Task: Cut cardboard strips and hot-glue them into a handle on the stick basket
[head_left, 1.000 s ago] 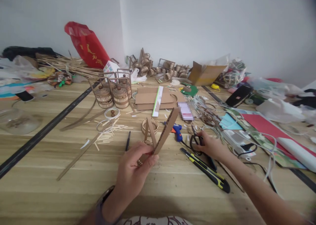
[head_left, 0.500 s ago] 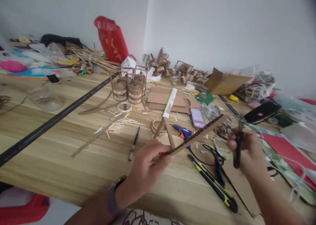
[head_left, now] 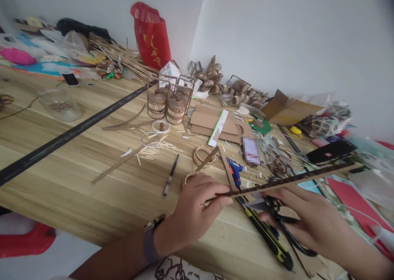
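Observation:
Between thumb and fingers, my left hand [head_left: 200, 202] pinches a folded brown cardboard strip [head_left: 295, 178]. One long part of the strip reaches to the right, over my right hand [head_left: 310, 214]; a bent part rises to a peak in front of a small slatted ring [head_left: 205, 154]. My right hand grips black-handled scissors [head_left: 285, 219], whose blades point left, just below the strip near my left fingertips. Another slatted ring [head_left: 190, 179] is partly hidden behind my left hand. A yellow-black cutter [head_left: 271, 238] lies under the scissors.
Small lidded baskets [head_left: 176, 109], a pen [head_left: 171, 175], a blue glue gun [head_left: 235, 171] and cardboard sheets [head_left: 203, 128] lie beyond my hands. Thin sticks [head_left: 154, 151] are scattered left of centre. A red bag [head_left: 152, 38] stands at the back, and a cardboard box [head_left: 289, 110] is at right.
My right hand has brought the scissors left and down, under the strip. The strip's long part has swung lower, now reaching farther right. The camera view has shifted and tilted slightly.

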A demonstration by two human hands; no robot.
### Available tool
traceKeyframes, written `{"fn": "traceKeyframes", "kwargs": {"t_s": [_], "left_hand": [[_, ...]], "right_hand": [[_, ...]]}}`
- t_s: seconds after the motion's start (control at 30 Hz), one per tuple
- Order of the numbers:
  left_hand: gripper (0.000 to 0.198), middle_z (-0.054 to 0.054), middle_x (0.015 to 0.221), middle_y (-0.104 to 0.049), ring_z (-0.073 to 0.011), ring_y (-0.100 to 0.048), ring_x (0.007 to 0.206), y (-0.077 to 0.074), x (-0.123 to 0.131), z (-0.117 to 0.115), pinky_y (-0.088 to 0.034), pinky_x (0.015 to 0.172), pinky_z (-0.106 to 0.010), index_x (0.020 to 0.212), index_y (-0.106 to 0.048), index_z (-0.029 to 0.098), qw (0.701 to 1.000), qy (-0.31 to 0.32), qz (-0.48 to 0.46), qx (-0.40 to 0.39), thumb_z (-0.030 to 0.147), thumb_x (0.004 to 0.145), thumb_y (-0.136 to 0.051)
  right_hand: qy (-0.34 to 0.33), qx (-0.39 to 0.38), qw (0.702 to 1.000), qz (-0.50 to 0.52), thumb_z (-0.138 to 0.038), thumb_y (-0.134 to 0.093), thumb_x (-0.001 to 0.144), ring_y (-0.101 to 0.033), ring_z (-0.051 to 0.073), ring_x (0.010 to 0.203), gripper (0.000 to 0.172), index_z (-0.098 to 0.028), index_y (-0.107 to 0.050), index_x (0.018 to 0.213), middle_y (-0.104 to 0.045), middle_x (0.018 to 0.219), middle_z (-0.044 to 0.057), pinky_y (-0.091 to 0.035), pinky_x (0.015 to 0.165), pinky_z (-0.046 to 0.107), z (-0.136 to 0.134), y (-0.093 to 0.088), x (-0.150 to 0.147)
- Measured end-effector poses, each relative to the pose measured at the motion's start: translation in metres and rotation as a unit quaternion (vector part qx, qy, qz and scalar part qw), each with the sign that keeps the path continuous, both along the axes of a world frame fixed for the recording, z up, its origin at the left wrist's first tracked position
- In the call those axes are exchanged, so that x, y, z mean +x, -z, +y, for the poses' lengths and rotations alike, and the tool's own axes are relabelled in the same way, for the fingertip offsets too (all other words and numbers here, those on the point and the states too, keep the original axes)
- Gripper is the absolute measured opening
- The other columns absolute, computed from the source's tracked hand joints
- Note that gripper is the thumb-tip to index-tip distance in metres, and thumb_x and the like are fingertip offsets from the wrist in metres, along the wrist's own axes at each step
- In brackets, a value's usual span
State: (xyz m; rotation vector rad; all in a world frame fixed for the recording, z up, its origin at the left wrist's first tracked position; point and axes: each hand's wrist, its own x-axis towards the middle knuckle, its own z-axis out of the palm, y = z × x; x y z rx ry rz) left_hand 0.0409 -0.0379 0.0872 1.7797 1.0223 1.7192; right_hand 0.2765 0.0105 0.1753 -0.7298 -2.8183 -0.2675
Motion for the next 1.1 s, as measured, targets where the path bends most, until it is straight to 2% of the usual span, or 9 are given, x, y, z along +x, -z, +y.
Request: {"fn": "traceKeyframes", "kwargs": {"t_s": [0.1, 0.27, 0.4, 0.67, 0.83, 1.0, 1.1], "left_hand": [[0.013, -0.003, 0.074, -0.067, -0.0140, -0.059, 0.071, 0.000, 0.000, 0.001, -0.045, 0.064, -0.024, 0.084, -0.070, 0.014, 1.000, -0.004, 0.002, 0.003, 0.020, 0.091, -0.062], [0.012, -0.004, 0.075, -0.069, -0.0139, -0.060, 0.071, 0.001, 0.001, 0.001, -0.045, 0.064, -0.023, 0.084, -0.070, 0.013, 1.000, -0.002, -0.001, 0.008, 0.018, 0.091, -0.063], [0.012, -0.004, 0.074, -0.069, -0.0140, -0.060, 0.071, 0.002, 0.001, 0.002, -0.045, 0.064, -0.023, 0.083, -0.071, 0.013, 1.000, -0.003, -0.005, 0.009, 0.018, 0.091, -0.064], [0.013, -0.003, 0.073, -0.067, -0.0138, -0.059, 0.069, 0.001, 0.002, 0.001, -0.045, 0.063, -0.023, 0.082, -0.070, 0.013, 1.000, -0.008, 0.001, 0.003, 0.019, 0.091, -0.063], [0.011, -0.003, 0.074, -0.067, -0.0135, -0.061, 0.071, 0.003, 0.002, 0.001, -0.046, 0.065, -0.022, 0.083, -0.070, 0.014, 1.000, -0.004, -0.002, 0.004, 0.017, 0.090, -0.063], [0.011, -0.004, 0.075, -0.068, -0.0144, -0.061, 0.073, 0.006, 0.003, 0.001, -0.047, 0.067, -0.023, 0.086, -0.070, 0.014, 1.000, 0.008, 0.003, 0.016, 0.014, 0.090, -0.060], [0.010, -0.003, 0.077, -0.069, -0.0146, -0.062, 0.074, 0.007, 0.003, 0.001, -0.047, 0.067, -0.023, 0.086, -0.070, 0.016, 1.000, 0.006, 0.000, 0.018, 0.014, 0.090, -0.060]], "right_hand": [[-0.011, 0.009, 1.000, -0.013, -0.041, -0.046, 0.099, -0.071, 0.018, 0.074, 0.023, -0.023, -0.053, 0.111, -0.070, 0.093, 0.008, -0.055, 0.058, 0.025, 0.001, -0.002, -0.003], [-0.011, 0.028, 0.999, -0.026, -0.041, -0.042, 0.100, -0.068, 0.019, 0.067, 0.021, -0.024, -0.055, 0.103, -0.070, 0.085, 0.006, -0.050, 0.052, 0.028, 0.000, -0.002, -0.006], [-0.014, 0.041, 0.998, -0.038, -0.041, -0.040, 0.101, -0.067, 0.019, 0.069, 0.024, -0.024, -0.056, 0.110, -0.069, 0.086, 0.006, -0.049, 0.053, 0.028, -0.001, -0.004, -0.006], [-0.052, 0.136, 0.986, -0.077, -0.032, -0.031, 0.104, -0.065, 0.019, 0.068, 0.029, -0.021, -0.057, 0.109, -0.069, 0.081, 0.008, -0.047, 0.053, 0.030, 0.000, -0.015, -0.009], [-0.061, 0.166, 0.980, -0.094, -0.025, -0.029, 0.102, -0.061, 0.018, 0.061, 0.029, -0.021, -0.057, 0.102, -0.067, 0.076, 0.006, -0.041, 0.049, 0.029, -0.003, -0.017, -0.011], [-0.044, 0.200, 0.975, -0.081, -0.017, -0.027, 0.100, -0.060, 0.018, 0.065, 0.032, -0.023, -0.056, 0.087, -0.066, 0.076, 0.005, -0.039, 0.054, 0.029, -0.008, -0.015, -0.020], [-0.032, 0.205, 0.975, -0.079, -0.019, -0.031, 0.100, -0.058, 0.018, 0.064, 0.032, -0.023, -0.059, 0.085, -0.066, 0.075, 0.005, -0.037, 0.054, 0.029, -0.010, -0.014, -0.026]]}}
